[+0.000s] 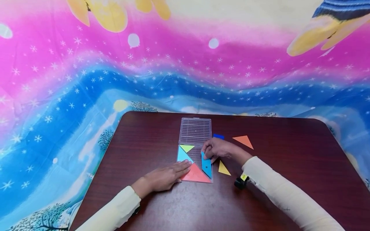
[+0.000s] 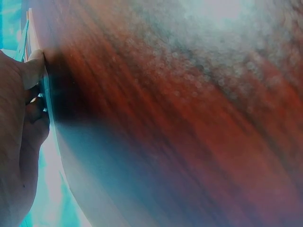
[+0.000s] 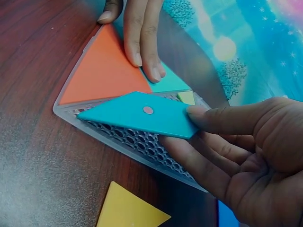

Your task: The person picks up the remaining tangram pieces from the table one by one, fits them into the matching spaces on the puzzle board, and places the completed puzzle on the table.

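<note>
My right hand (image 1: 218, 148) pinches one end of a blue parallelogram tile (image 3: 125, 114), thumb on top and fingers below. The tile is tilted over the perforated plastic case (image 3: 158, 163), its far tip at the case's corner; a round disc shows on its face. My left hand (image 1: 166, 177) rests with extended fingers (image 3: 150, 52) on the large orange-red triangle (image 3: 102, 75) and the light blue triangle (image 3: 168, 81), both lying in the case. A small lime triangle (image 1: 187, 148) sits in its upper left corner. The left wrist view shows mostly table, with the hand at its left edge.
The case's other perforated half (image 1: 195, 131) lies unfolded behind. On the dark wooden table (image 1: 274, 160), right of the case, are a yellow triangle (image 1: 224, 168), an orange triangle (image 1: 244, 141) and a partly covered dark blue piece (image 1: 218, 136). A patterned cloth (image 1: 185, 70) hangs behind.
</note>
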A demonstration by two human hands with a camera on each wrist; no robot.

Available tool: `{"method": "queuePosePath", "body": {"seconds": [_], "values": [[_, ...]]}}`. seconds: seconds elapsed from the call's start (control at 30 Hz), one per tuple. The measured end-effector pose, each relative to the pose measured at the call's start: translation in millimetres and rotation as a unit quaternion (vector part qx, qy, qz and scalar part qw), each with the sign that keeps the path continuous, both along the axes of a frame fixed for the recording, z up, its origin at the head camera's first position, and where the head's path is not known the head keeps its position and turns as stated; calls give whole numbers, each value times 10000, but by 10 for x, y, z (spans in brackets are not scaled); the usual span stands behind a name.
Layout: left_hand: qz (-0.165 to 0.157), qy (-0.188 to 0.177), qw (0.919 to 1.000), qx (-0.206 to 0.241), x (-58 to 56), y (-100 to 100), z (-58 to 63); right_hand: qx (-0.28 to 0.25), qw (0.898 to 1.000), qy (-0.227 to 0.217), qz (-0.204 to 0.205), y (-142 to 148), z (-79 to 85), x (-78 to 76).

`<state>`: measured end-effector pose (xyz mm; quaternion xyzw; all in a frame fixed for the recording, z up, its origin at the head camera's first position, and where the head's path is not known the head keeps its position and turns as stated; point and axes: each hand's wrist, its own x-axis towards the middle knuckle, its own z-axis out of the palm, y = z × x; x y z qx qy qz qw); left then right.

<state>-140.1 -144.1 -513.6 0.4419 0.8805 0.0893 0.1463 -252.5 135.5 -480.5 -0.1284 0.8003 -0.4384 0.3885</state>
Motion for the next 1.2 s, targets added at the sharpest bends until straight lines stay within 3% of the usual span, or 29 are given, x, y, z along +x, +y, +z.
{"method": "queuePosePath", "body": {"seconds": [0.33,0.7,0.9,1.2], "values": [[-21,20,10000,64,5,-2,5,120,9997,34,221,-29,-22,11],[-31,64,9999,86,-15,-9,-19,84,9998,119,150,-20,-72,30],[-35,72,9999,106,-11,-14,-14,326,9980,535,81,-60,-53,47],[-43,174,9998,69,-12,-9,-22,1025,9882,1105,289,-131,-30,59]]}}
